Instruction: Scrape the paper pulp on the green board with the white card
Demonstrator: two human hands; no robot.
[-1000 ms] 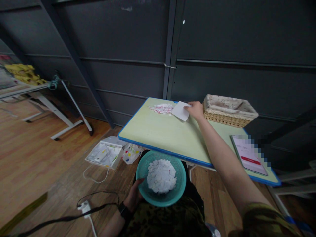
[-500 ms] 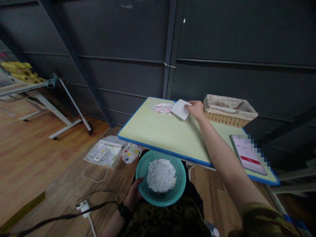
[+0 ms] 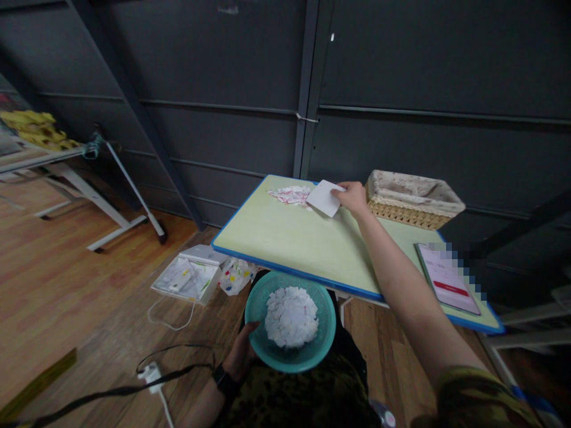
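My right hand [image 3: 354, 197] reaches across the green table [image 3: 307, 244] and pinches a white card [image 3: 324, 198], whose edge rests on the table beside a small heap of white and pink paper scraps [image 3: 291, 195] at the far side. Below the table's near edge, my left hand [image 3: 241, 353] grips the rim of a teal plastic basket [image 3: 321, 339] from underneath. A pile of white paper scraps [image 3: 291, 316] fills the basket.
A wicker basket [image 3: 413, 199] stands at the table's far right corner, and a tablet [image 3: 447, 278] lies near the right edge. On the wooden floor to the left are an open white box [image 3: 190, 276], a spotted bag [image 3: 236, 274], and a cable with a plug [image 3: 151, 373].
My right hand and the card have shifted slightly left toward the scrap heap. The basket and my left hand have stayed put.
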